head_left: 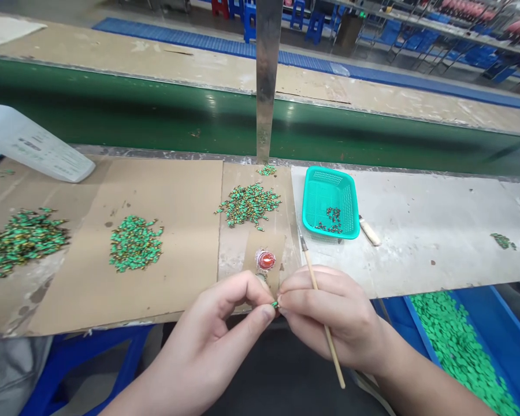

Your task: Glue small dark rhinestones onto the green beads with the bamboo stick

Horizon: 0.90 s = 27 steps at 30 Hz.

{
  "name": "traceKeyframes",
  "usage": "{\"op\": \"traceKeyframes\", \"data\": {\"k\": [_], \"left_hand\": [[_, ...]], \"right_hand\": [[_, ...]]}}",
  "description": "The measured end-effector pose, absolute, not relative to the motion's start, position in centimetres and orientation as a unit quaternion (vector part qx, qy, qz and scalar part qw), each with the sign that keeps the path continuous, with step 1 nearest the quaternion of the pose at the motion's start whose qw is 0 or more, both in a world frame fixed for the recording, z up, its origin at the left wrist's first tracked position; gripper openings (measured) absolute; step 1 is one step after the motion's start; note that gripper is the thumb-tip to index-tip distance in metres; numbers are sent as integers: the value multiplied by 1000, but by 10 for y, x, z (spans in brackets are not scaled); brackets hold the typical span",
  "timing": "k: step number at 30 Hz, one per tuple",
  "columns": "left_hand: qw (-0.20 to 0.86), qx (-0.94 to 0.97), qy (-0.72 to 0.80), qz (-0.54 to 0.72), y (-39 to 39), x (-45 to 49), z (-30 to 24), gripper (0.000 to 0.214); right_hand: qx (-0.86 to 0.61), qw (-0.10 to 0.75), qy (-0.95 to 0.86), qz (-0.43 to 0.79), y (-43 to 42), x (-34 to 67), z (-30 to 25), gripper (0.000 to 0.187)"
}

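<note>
My left hand (225, 323) and my right hand (329, 318) meet at the bench's near edge, both pinching one tiny green part (274, 304) between their fingertips. A thin wooden brush (318, 294) runs through my right hand, its tip pointing up and away. Just beyond my fingers sits a small red dab on a round lid (266, 259). Farther back lies a loose pile of green parts (249, 205). A teal mesh basket (329, 182) holding a few parts stands to the right of that pile.
Two more green heaps lie on cardboard at left (135, 242) (23, 240). A white bottle (34, 147) lies at far left. A blue bin (515, 346) of green parts sits low right. A metal post (267, 75) rises before the green conveyor (156, 115).
</note>
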<state>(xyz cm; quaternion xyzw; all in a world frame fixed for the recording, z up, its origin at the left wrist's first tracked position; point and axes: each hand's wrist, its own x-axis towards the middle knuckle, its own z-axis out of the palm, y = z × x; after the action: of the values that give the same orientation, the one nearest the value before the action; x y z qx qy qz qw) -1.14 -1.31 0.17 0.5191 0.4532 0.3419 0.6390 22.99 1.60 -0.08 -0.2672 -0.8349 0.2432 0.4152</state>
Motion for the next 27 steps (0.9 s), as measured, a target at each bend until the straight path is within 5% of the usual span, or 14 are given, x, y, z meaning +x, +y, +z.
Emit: {"op": "traceKeyframes", "data": {"k": [14, 27], "left_hand": [[594, 550, 469, 354, -6, -2, -1, 27], [217, 659, 633, 343, 138, -16, -80, 27]], "right_hand": [[-284, 424, -819, 261, 19, 230, -5, 18], [-407, 414, -787, 210, 24, 250, -34, 13]]}}
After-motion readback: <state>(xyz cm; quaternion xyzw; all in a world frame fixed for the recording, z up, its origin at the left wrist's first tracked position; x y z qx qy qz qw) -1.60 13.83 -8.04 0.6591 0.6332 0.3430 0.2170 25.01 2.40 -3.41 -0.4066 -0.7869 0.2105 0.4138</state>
